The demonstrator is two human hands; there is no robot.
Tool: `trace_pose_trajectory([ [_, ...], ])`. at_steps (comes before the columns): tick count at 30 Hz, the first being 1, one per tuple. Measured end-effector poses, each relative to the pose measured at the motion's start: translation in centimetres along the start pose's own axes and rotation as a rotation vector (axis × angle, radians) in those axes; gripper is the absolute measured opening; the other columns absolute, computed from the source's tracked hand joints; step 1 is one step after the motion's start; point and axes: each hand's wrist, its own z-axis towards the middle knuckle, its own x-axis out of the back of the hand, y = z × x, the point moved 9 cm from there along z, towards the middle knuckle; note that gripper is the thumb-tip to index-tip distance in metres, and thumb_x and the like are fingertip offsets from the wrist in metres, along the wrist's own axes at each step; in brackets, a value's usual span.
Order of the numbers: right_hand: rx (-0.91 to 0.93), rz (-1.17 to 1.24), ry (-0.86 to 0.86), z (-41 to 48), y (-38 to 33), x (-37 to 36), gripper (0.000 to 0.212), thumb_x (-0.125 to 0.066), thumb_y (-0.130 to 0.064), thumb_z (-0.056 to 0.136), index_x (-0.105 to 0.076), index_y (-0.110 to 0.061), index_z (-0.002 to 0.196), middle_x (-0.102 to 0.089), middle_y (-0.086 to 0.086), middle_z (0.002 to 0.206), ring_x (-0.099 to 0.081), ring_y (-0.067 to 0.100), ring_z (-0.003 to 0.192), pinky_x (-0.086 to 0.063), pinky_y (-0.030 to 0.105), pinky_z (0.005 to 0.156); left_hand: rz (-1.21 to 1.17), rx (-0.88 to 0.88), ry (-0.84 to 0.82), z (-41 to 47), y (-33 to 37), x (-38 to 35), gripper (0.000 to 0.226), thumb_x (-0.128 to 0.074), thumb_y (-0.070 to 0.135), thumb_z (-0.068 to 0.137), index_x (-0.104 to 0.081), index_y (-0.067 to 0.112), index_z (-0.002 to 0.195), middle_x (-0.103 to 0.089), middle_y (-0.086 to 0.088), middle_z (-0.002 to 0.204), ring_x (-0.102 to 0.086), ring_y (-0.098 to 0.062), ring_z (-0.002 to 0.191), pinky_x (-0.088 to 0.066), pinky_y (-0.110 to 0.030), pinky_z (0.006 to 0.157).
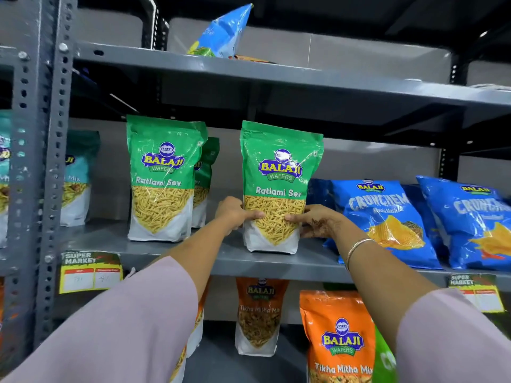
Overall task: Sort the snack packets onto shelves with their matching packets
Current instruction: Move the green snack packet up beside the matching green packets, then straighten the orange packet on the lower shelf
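A green Ratlami Sev packet (279,172) stands upright on the middle grey shelf (215,252). My left hand (235,214) grips its lower left side and my right hand (318,221) grips its lower right side. Another green Ratlami Sev packet (163,175) stands to its left, with a third (207,172) partly hidden behind that one. Blue Crunchem packets (384,217) lean on the same shelf to the right.
Orange Tikha Mitha Mix packets (338,338) stand on the shelf below. A blue packet (224,31) leans on the top shelf. Teal mix packets (77,175) sit at far left behind the perforated steel upright (41,161). Price tags (90,272) hang on the shelf edge.
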Motion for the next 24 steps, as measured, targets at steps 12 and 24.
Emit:
trace_pose_trajectory([
  [12, 0.035, -0.001, 0.031, -0.7, 0.5, 0.8, 0.056, -0.07, -0.016, 0.077, -0.047, 0.001, 0.125, -0.045, 0.018, 0.141, -0.049, 0.03, 0.121, -0.044, 0.038, 0.095, 0.147, -0.045, 0.004, -0.5, 0.0, 0.0, 0.041, -0.072, 0.046, 0.072, -0.053, 0.01, 0.079, -0.061, -0.011, 0.092, -0.056, -0.027, 0.091, -0.045, -0.034, 0.071],
  [24, -0.033, -0.061, -0.387, -7.4, 5.4, 2.8, 0.02, -0.047, -0.017, 0.09, -0.061, -0.006, 0.1, -0.07, 0.006, 0.089, -0.07, 0.013, 0.079, -0.058, 0.022, 0.068, 0.222, -0.707, 0.39, -12.1, 3.3, -2.3, 0.038, -0.051, 0.033, 0.086, -0.058, 0.004, 0.108, -0.062, -0.012, 0.111, -0.054, -0.023, 0.107, -0.041, -0.027, 0.084],
])
